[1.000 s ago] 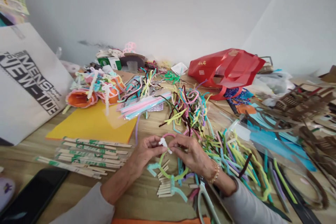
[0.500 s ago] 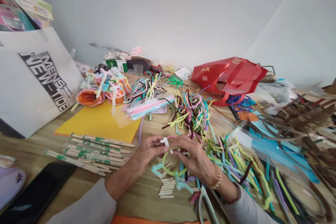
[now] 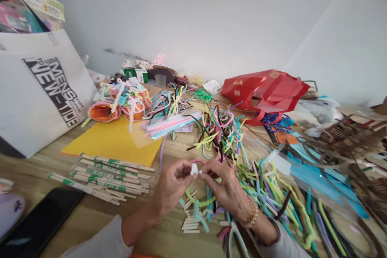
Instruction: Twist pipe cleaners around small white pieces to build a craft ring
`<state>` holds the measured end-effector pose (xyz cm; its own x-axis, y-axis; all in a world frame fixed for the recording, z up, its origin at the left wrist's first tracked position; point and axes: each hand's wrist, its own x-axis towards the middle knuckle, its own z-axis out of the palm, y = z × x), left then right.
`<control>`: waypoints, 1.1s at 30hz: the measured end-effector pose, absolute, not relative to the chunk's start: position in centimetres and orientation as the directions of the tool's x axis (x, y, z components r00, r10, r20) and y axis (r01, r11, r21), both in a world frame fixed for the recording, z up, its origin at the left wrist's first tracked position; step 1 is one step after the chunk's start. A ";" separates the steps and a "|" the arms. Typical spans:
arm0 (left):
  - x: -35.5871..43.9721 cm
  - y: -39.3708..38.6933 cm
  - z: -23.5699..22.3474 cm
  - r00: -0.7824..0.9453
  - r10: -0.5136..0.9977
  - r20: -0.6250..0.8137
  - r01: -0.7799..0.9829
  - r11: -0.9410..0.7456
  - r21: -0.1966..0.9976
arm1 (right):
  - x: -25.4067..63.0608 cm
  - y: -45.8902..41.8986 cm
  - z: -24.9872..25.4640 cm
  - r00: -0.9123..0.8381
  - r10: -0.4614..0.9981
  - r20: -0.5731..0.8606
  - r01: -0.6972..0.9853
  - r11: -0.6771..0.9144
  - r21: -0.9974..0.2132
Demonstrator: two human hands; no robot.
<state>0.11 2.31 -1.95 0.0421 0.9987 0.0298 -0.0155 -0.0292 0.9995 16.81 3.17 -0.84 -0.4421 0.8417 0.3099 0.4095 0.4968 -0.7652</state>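
Note:
My left hand (image 3: pixel 173 183) and my right hand (image 3: pixel 226 187) meet above the wooden table, both pinching a loop of chenille pipe cleaner. The loop is pink at the top (image 3: pixel 198 161) and green below (image 3: pixel 198 202). A small white fluffy tuft (image 3: pixel 194 169) sits between my fingertips, and its join to the loop is hidden by my fingers. Short wooden sticks (image 3: pixel 190 222) lie under the loop. A beaded bracelet (image 3: pixel 251 213) circles my right wrist. The teal handles of scissors (image 3: pixel 237 242) lie below my right hand.
Paper-sleeved chopsticks (image 3: pixel 109 173) lie to the left, beyond them a yellow card (image 3: pixel 111 143). Tangled pipe cleaners (image 3: pixel 222 133) spread ahead and right. Further off are paper flowers (image 3: pixel 104 112), a red bag (image 3: pixel 263 92), a white tote (image 3: pixel 42 92) and a black phone (image 3: pixel 40 223).
My hands have come closer together, and the white tuft now sits higher between my fingertips. The whole view has shifted slightly, with the table objects moving a little right and down.

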 end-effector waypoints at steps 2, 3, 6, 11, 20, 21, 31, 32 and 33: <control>0.1 1.6 -2.0 0.027 0.983 0.180 0.165 -0.182 0.969 | 16.7 3.2 -1.0 -0.400 0.898 0.184 0.392 0.349 -0.851; 0.0 1.3 -2.2 0.042 0.962 0.269 0.260 -0.270 0.927 | 16.7 3.2 -1.1 -0.395 0.911 0.117 0.359 0.271 -0.893; -0.5 0.5 -2.7 0.233 0.842 0.487 0.411 -0.539 0.735 | 16.6 3.5 -1.5 -0.448 0.893 -0.051 0.203 0.045 -0.978; -0.8 0.7 -2.2 0.251 0.831 0.496 0.389 -0.556 0.734 | 16.2 3.1 -1.3 -0.359 0.930 0.084 0.184 0.159 -0.970; -0.6 2.8 -0.6 0.048 0.997 -0.057 -0.112 0.062 0.992 | 16.7 2.3 -0.5 -0.496 0.659 0.565 0.497 0.750 -0.437; -0.5 2.8 -0.6 0.044 0.997 -0.064 -0.126 0.069 0.990 | 16.7 2.3 -0.7 -0.503 0.646 0.574 0.512 0.758 -0.405; -0.3 1.9 -0.6 0.055 0.994 0.099 0.051 -0.102 0.994 | 16.8 2.5 -0.9 -0.536 0.646 0.543 0.554 0.755 -0.351; -0.3 1.9 -0.7 0.055 0.991 0.120 0.074 -0.124 0.989 | 16.9 2.5 -0.8 -0.536 0.644 0.546 0.559 0.755 -0.342; -0.3 1.9 -0.7 0.056 0.989 0.137 0.093 -0.142 0.986 | 16.9 2.4 -0.8 -0.535 0.641 0.550 0.565 0.756 -0.330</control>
<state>-0.32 1.85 -0.65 0.0562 0.9890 0.1368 0.0934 -0.1416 0.9855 16.85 2.42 -0.79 -0.5352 0.6407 0.5505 0.5652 0.7559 -0.3303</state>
